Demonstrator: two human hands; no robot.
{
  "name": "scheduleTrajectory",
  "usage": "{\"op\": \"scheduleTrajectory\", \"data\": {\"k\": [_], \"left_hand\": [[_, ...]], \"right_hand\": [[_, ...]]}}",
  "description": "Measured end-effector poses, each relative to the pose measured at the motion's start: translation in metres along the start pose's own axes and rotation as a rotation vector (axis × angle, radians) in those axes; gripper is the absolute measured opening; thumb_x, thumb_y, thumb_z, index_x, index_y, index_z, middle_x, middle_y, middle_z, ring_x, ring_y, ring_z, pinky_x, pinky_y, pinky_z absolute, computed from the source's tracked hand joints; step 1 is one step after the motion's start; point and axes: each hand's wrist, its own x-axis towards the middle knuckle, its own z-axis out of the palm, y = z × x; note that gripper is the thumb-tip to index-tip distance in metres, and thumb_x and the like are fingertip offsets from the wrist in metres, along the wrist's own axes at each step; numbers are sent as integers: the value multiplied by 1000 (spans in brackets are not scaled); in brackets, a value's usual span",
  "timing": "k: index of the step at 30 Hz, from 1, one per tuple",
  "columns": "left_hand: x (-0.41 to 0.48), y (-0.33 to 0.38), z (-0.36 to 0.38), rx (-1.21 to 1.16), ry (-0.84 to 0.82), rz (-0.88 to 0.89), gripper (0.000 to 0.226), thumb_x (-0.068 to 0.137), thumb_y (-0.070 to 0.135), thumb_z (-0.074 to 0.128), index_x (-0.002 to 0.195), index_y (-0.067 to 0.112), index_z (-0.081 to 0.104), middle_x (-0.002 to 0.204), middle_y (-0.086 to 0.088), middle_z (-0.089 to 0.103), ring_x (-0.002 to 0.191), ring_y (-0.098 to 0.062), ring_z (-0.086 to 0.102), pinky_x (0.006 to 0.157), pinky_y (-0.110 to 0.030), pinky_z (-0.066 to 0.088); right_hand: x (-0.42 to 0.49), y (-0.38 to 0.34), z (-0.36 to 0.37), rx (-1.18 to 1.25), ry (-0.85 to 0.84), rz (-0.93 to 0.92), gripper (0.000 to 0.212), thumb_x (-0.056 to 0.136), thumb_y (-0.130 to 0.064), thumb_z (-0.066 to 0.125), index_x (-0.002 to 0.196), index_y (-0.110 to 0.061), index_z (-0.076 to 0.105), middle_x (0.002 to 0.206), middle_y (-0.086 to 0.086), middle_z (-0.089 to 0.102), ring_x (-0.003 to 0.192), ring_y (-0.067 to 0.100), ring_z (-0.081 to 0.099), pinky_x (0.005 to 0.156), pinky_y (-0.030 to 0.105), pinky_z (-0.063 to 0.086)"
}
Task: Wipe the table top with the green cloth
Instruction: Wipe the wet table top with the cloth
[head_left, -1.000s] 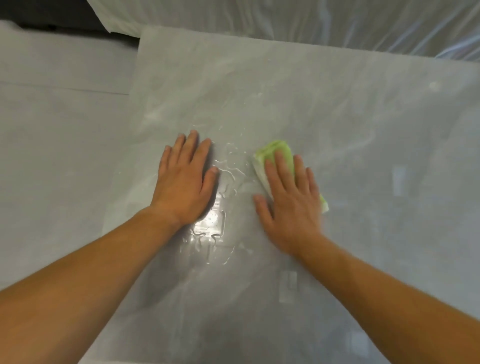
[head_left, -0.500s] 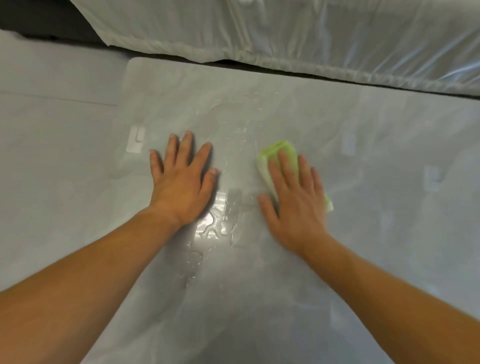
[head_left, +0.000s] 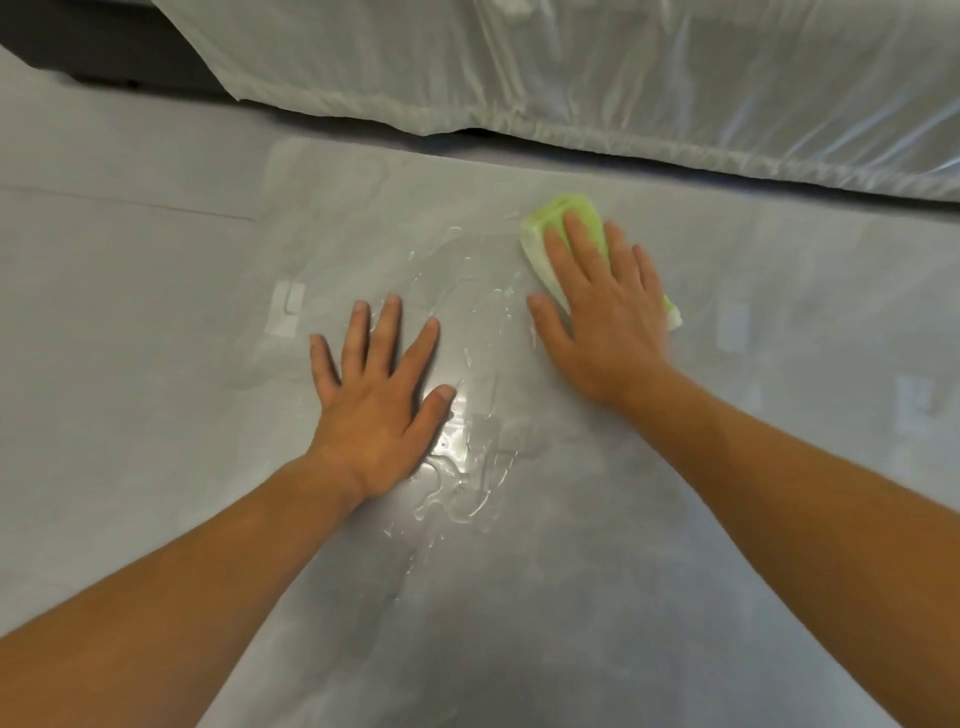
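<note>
Fingers (head_left: 586, 244) pushed green cloth (head_left: 551, 212) farther forward.

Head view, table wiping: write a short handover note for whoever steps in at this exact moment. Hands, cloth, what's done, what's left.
Left hand: flat on the table top, fingers spread, holding nothing.
Right hand: flat on the green cloth, straight fingers pressing it down.
Cloth: folded, toward the far side of the table, right of the wet patch.
Done: the cloth is down at the edge of the wet patch; how much is already wiped cannot be told.
Left: water streaks lie between the hands and by the left thumb; they need wiping, probably the rest of the top too.
</note>
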Motion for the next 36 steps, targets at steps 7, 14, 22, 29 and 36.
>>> {"op": "scheduleTrajectory", "data": {"k": [7, 14, 22, 29, 36], "left_hand": [[-2, 1, -4, -23, -20, 10, 68, 98, 67, 11, 158, 39, -1, 165, 2, -24, 146, -19, -35, 111, -49, -30], [-1, 0, -5, -24, -24, 19, 68, 98, 67, 11, 158, 39, -5, 163, 3, -28, 144, -19, -38, 110, -49, -32], [-2, -2, -4, -51, -36, 32, 68, 98, 67, 9, 158, 38, -6, 163, 2, -29, 143, -19, -40, 109, -51, -32], [-2, -5, -7, -167, -25, 40, 68, 99, 62, 8, 159, 30, 8, 166, 6, -20, 146, -15, -34, 112, -49, -29], [-4, -7, -8, -230, -4, 57, 67, 99, 59, 14, 156, 25, 18, 168, 3, -11, 150, -17, -26, 115, -52, -24]], "right_hand": [[31, 8, -5, 34, 22, 81, 65, 99, -54, 20, 159, -28, 20, 169, -3, 11, 155, 30, 9, 126, 47, 5], [42, -44, 2, -37, -56, -236, 64, 102, -53, 20, 160, -27, 22, 169, -3, 14, 156, 30, 9, 125, 48, 7], [73, -45, -4, -10, -14, -35, 64, 101, -53, 12, 160, -29, 20, 169, -4, 11, 156, 29, 5, 125, 47, 5], [10, -12, -6, -145, -145, -444, 60, 103, -47, 20, 158, -26, 28, 167, 0, 21, 154, 35, 18, 123, 51, 16], [-2, -42, 4, -26, -35, 6, 67, 99, -56, 14, 161, -29, 17, 170, -1, 7, 156, 34, 6, 124, 50, 12]]}}
